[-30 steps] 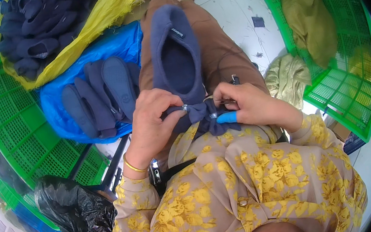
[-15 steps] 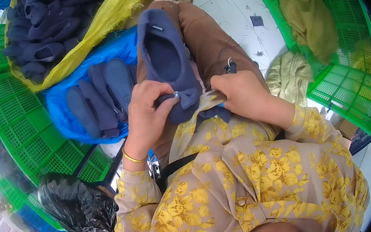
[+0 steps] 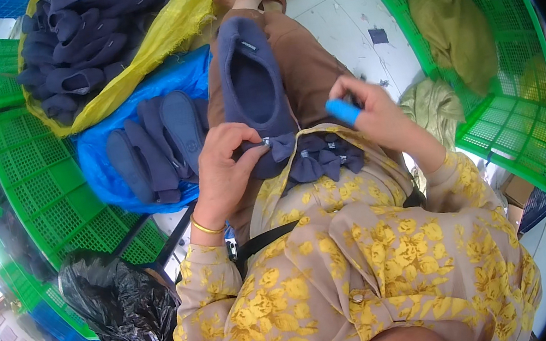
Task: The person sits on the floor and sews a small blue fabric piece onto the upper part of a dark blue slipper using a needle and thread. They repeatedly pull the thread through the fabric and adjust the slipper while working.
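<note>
Across my thighs lies a navy slipper [image 3: 250,78], its opening facing up and its toe close to my belly. My left hand [image 3: 226,167] is closed at the toe, thumb and finger pinching a small navy fabric bow [image 3: 281,146] against it. Off to the right, my right hand [image 3: 378,114] is lifted away from the slipper with fingers curled and a blue cover on one digit. Whatever it holds is blurred and mostly hidden. Several more navy bows [image 3: 325,159] rest in the gathered hem of my flowered shirt.
Left of my legs, several navy slippers [image 3: 154,150] lie on a blue plastic bag [image 3: 95,152]. Beyond them a yellow sack [image 3: 149,65] holds a heap of slippers. Green crates [image 3: 37,168] line the left; another green crate [image 3: 503,134] with olive cloth [image 3: 449,21] stands right. A black bag [image 3: 119,302] sits near-left.
My right hand has risen to the right, off the shirt hem, showing the blue cover and uncovering the bows. My left hand keeps its pinch. The slipper has shifted slightly right in view.
</note>
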The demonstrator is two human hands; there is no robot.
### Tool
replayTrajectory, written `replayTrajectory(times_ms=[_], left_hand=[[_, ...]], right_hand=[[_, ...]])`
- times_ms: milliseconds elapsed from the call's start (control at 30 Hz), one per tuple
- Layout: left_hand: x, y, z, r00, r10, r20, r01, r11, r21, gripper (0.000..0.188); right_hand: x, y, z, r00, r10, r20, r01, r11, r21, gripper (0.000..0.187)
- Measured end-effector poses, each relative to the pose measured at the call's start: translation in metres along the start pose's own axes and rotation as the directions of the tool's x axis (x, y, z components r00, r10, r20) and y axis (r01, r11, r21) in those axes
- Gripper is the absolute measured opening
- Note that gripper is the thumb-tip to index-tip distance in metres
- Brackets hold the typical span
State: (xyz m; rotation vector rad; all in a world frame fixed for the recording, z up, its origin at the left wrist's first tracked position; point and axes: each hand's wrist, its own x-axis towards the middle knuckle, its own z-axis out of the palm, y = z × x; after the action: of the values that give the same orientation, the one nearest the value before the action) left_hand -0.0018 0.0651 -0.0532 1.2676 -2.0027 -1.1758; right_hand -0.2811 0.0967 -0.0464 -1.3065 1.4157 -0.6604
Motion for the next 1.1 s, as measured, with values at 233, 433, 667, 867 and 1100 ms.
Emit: replayTrajectory(times_ms=[233, 433, 667, 867, 1100], left_hand=[[0.004, 0.001, -0.002, 0.999, -0.037, 0.032, 0.038, 0.999, -0.034, 0.016], [0.005, -0.002, -0.004, 0.994, -0.085, 0.064, 0.091, 0.990, -0.108, 0.016], [0.006, -0.006, -0.007, 0.993, -0.090, 0.076, 0.101, 0.982, -0.161, 0.016], [0.008, -0.007, -0.008, 0.994, -0.073, 0.081, 0.086, 0.982, -0.168, 0.016], [0.007, -0.011, -0.007, 0.995, -0.058, 0.081, 0.072, 0.981, -0.181, 0.016]], right_hand=[[0.039, -0.011, 0.007, 0.852, -0.348, -0.392, 0.197, 0.906, -0.375, 0.021], [0.033, -0.029, 0.031, 0.951, -0.195, 0.241, 0.224, 0.970, -0.098, 0.020], [0.040, -0.024, 0.030, 0.892, -0.231, 0.388, 0.285, 0.955, -0.087, 0.030], [0.048, -0.026, 0.028, 0.876, -0.230, 0.423, 0.306, 0.944, -0.121, 0.035], [0.053, -0.027, 0.031, 0.867, -0.166, 0.470, 0.244, 0.963, -0.110, 0.033]])
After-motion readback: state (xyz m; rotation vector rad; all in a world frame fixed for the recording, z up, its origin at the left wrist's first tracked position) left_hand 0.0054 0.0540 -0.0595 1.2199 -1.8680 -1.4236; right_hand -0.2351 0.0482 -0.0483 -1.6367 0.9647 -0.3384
